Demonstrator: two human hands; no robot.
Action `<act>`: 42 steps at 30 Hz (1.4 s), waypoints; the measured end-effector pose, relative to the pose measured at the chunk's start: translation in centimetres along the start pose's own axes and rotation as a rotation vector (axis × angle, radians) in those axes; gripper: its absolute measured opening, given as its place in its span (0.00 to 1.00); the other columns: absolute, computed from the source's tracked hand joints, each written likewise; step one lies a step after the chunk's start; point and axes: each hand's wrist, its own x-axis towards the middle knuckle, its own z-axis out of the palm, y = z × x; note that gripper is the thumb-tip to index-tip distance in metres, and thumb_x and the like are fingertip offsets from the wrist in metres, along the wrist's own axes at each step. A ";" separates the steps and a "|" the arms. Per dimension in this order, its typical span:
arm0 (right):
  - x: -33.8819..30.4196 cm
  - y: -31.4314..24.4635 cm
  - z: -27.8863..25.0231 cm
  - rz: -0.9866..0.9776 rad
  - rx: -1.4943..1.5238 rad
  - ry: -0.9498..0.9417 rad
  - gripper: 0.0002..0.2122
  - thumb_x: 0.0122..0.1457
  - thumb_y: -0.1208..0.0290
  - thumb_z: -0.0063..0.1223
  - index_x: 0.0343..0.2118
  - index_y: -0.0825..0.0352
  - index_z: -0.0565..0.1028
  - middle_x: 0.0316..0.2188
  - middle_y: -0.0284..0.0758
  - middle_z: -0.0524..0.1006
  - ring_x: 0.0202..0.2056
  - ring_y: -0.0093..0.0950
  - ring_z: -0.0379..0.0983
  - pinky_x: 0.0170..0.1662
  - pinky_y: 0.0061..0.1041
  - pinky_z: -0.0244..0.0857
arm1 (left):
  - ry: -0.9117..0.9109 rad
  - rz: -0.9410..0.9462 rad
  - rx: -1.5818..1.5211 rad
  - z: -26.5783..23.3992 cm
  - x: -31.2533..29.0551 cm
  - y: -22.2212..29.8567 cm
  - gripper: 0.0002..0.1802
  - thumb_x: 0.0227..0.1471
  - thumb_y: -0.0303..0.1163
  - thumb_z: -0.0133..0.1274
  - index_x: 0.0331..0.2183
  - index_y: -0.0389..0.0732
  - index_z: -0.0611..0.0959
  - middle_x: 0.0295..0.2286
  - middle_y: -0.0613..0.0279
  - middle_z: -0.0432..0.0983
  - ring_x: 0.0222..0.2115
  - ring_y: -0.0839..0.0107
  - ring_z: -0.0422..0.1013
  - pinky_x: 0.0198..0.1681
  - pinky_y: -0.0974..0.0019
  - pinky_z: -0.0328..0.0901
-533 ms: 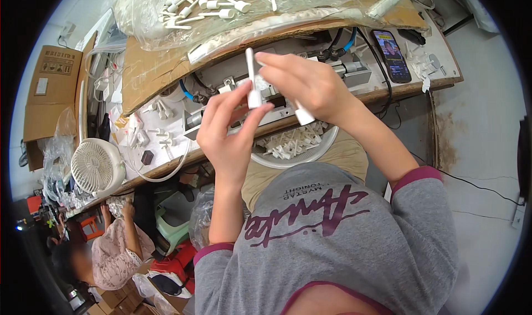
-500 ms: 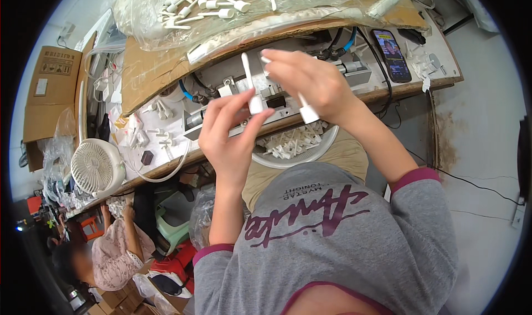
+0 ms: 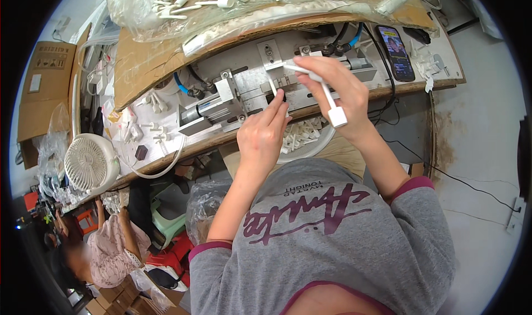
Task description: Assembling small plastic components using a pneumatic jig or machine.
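Lowering toward the metal fixture (image 3: 252, 93) on the counter (image 3: 166, 154), the left hand (image 3: 265, 135) now pinches one white plug-ended piece (image 3: 272, 86) at the clamp, where half a second ago it was raised; the right hand (image 3: 332, 87), grip closed, holds two more white pieces (image 3: 332, 107) just right.

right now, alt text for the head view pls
Seen from above, a person at a cluttered workbench holds small white plastic parts: the left hand pinches one at a metal fixture, and the right hand grips a stemmed piece. A white fan sits at left.
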 end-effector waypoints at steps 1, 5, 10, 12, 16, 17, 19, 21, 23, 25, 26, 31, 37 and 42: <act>-0.2 -0.1 0.0 0.011 0.010 -0.003 0.17 0.52 0.82 0.63 0.46 0.65 0.78 0.37 0.38 0.80 0.35 0.33 0.79 0.36 0.27 0.74 | 0.010 -0.003 0.007 0.2 0.1 0.0 0.14 0.44 0.31 0.66 0.36 0.42 0.86 0.46 0.67 0.80 0.22 0.69 0.75 0.27 0.68 0.70; -1.0 0.0 -0.1 0.082 0.021 -0.070 0.17 0.51 0.85 0.63 0.45 0.70 0.78 0.41 0.39 0.81 0.40 0.34 0.80 0.43 0.28 0.74 | 0.003 0.017 0.110 -0.1 0.0 0.2 0.14 0.44 0.32 0.65 0.37 0.43 0.86 0.45 0.67 0.81 0.21 0.67 0.75 0.27 0.68 0.69; -0.8 0.0 0.4 -0.004 0.011 -0.033 0.18 0.51 0.81 0.64 0.46 0.66 0.78 0.38 0.39 0.81 0.34 0.32 0.80 0.35 0.26 0.75 | -0.060 -0.053 0.039 -0.7 1.3 0.0 0.15 0.42 0.35 0.66 0.37 0.45 0.87 0.43 0.68 0.82 0.20 0.67 0.75 0.26 0.68 0.69; -0.8 -0.1 0.4 -0.023 0.004 -0.029 0.17 0.50 0.81 0.64 0.46 0.66 0.79 0.38 0.39 0.81 0.34 0.32 0.80 0.34 0.26 0.75 | -0.080 -0.074 0.028 -0.7 1.3 0.0 0.16 0.41 0.34 0.67 0.37 0.45 0.87 0.44 0.66 0.82 0.19 0.66 0.75 0.26 0.68 0.70; -0.9 -0.6 -0.2 -0.028 -0.019 -0.057 0.17 0.48 0.80 0.67 0.43 0.70 0.79 0.37 0.39 0.82 0.34 0.32 0.81 0.35 0.25 0.77 | -0.086 -0.087 0.002 -0.6 1.2 -0.1 0.16 0.39 0.32 0.67 0.36 0.43 0.87 0.45 0.62 0.81 0.19 0.65 0.76 0.25 0.68 0.71; -0.9 -0.8 -0.4 -0.027 -0.031 -0.072 0.17 0.47 0.81 0.68 0.42 0.71 0.80 0.37 0.39 0.83 0.35 0.32 0.81 0.36 0.25 0.77 | -0.088 -0.096 -0.002 -0.6 1.2 -0.1 0.16 0.39 0.32 0.67 0.36 0.43 0.87 0.45 0.62 0.81 0.18 0.65 0.76 0.25 0.68 0.71; -1.0 -0.9 -0.5 -0.022 -0.055 -0.065 0.15 0.46 0.80 0.68 0.40 0.71 0.80 0.36 0.38 0.83 0.35 0.31 0.81 0.36 0.25 0.77 | -0.058 -0.085 -0.017 -0.3 1.1 -0.3 0.16 0.39 0.31 0.67 0.36 0.43 0.87 0.45 0.62 0.81 0.18 0.65 0.76 0.24 0.69 0.70; -1.2 -1.0 -0.6 -0.008 -0.067 -0.069 0.14 0.46 0.80 0.68 0.38 0.71 0.81 0.36 0.38 0.83 0.35 0.31 0.81 0.36 0.25 0.77 | -0.049 -0.086 -0.029 -0.1 1.0 -0.3 0.16 0.39 0.32 0.67 0.36 0.43 0.87 0.46 0.62 0.80 0.18 0.65 0.76 0.24 0.69 0.70; -1.6 -0.9 -0.7 0.015 -0.058 -0.085 0.12 0.46 0.79 0.68 0.36 0.70 0.81 0.35 0.38 0.83 0.35 0.31 0.81 0.36 0.25 0.77 | -0.062 -0.101 -0.030 -0.3 0.9 -0.3 0.17 0.41 0.34 0.67 0.37 0.43 0.87 0.47 0.62 0.80 0.18 0.65 0.76 0.25 0.70 0.70; -2.0 -0.9 -0.8 0.020 -0.082 -0.094 0.12 0.47 0.79 0.68 0.36 0.70 0.81 0.35 0.38 0.83 0.35 0.31 0.81 0.36 0.25 0.77 | -0.066 -0.202 -0.164 -0.8 1.1 0.4 0.18 0.42 0.33 0.67 0.39 0.41 0.86 0.45 0.60 0.81 0.19 0.68 0.77 0.25 0.71 0.71; -2.2 -0.9 -0.8 0.023 -0.097 -0.098 0.11 0.47 0.78 0.68 0.35 0.70 0.81 0.35 0.38 0.82 0.35 0.31 0.81 0.36 0.25 0.77 | -0.068 -0.251 -0.234 -1.3 1.3 0.7 0.19 0.43 0.33 0.68 0.40 0.40 0.86 0.44 0.59 0.81 0.20 0.70 0.77 0.26 0.71 0.71; -2.7 -1.9 -0.9 0.036 -0.026 -0.147 0.14 0.48 0.79 0.66 0.41 0.70 0.80 0.37 0.40 0.82 0.36 0.33 0.81 0.37 0.26 0.77 | 0.106 -0.350 -0.704 -3.9 2.3 2.0 0.25 0.42 0.25 0.70 0.45 0.36 0.83 0.34 0.58 0.81 0.29 0.75 0.79 0.33 0.71 0.73; -3.2 -2.6 -0.3 0.028 0.030 -0.230 0.22 0.49 0.82 0.61 0.50 0.70 0.76 0.43 0.43 0.80 0.39 0.35 0.81 0.39 0.28 0.78 | 0.082 -0.365 -0.808 -4.5 2.6 2.2 0.29 0.43 0.18 0.66 0.51 0.35 0.80 0.34 0.59 0.81 0.34 0.72 0.79 0.41 0.70 0.73; -3.5 -2.1 -0.2 -0.019 0.026 -0.258 0.24 0.48 0.83 0.57 0.52 0.71 0.75 0.47 0.46 0.79 0.41 0.36 0.81 0.39 0.28 0.78 | 0.082 -0.335 -0.815 -4.5 1.7 2.3 0.29 0.45 0.15 0.63 0.52 0.35 0.79 0.42 0.57 0.76 0.40 0.71 0.77 0.42 0.69 0.76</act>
